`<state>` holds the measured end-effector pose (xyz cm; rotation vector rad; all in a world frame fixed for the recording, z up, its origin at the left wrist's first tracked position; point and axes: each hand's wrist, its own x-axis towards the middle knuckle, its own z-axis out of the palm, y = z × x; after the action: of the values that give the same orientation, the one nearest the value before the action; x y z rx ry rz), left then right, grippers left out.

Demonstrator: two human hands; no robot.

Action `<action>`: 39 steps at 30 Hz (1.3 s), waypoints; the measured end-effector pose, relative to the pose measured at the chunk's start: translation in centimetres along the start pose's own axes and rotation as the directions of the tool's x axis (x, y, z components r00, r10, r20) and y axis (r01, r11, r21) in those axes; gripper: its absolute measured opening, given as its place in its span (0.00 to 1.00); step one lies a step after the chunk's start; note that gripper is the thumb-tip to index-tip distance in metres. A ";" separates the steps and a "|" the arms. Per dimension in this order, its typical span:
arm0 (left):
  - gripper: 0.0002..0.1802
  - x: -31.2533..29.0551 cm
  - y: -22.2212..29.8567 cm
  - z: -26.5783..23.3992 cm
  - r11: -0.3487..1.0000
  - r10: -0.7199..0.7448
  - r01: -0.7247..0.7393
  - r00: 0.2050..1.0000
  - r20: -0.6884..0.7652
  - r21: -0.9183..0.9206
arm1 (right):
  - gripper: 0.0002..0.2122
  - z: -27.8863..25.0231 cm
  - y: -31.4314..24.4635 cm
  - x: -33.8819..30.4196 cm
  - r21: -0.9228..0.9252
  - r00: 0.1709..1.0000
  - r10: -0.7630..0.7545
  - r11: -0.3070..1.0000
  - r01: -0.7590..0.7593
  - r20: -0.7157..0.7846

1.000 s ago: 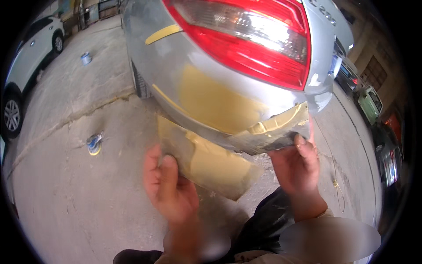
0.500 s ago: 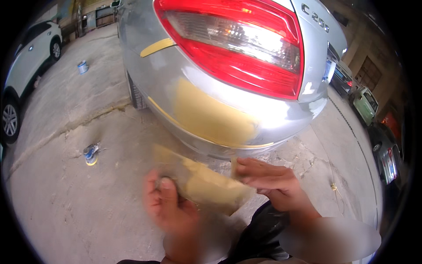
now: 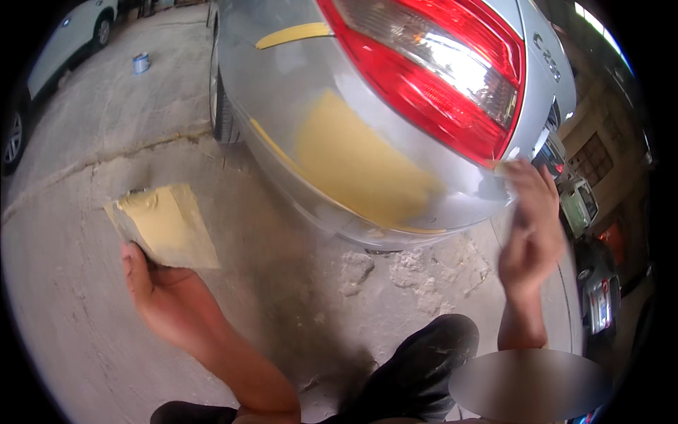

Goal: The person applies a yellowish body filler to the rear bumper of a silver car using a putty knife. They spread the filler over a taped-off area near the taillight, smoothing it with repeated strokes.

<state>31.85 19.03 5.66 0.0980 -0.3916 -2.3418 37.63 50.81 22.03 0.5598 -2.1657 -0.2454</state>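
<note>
Left hand, 9 o'clock: our fingers grasp the putty-smeared sheet. Right hand, 3 o'clock, by the lamp: fingers blurred, we cannot tell their grip. Patched car, 12 o'clock.

- Black, matte-looking cloth trouser leg on the right side, rounded at the knee, its fabric softly creased and flecked with small pale marks; this knee is the landmark.
- Dark cloth left trouser leg, well to the left of the knee, showing only as a low curved strip.
- Bare, ungloved left hand, up and left of the knee.
- Bare left forearm, left of the knee, tapering toward the wrist.
- Bare, ungloved right hand, up and right of the knee, its fingers blurred.
- Bare right forearm, right of the knee; a smooth grey oval blur hides its lower part.
</note>
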 end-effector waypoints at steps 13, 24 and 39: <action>0.12 1.6 0.9 -1.1 0.998 0.034 -0.037 0.998 -0.046 -0.060 | 0.10 17.0 -6.3 9.3 -0.366 0.815 -0.533 0.728 0.579 0.230; 0.13 2.5 0.4 -2.1 0.998 -0.003 -0.003 0.996 -0.092 -0.061 | 0.13 19.0 -6.4 9.1 -0.432 0.813 -0.488 0.689 0.582 0.316; 0.17 2.5 -0.9 -2.6 1.000 -0.002 0.005 0.994 -0.107 0.025 | 0.12 16.6 -3.3 4.3 -0.349 0.767 -0.599 0.685 0.640 0.231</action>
<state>29.92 17.26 3.00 0.2353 -0.3680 -2.3238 23.23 45.52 13.80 1.0398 -1.8523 -1.1002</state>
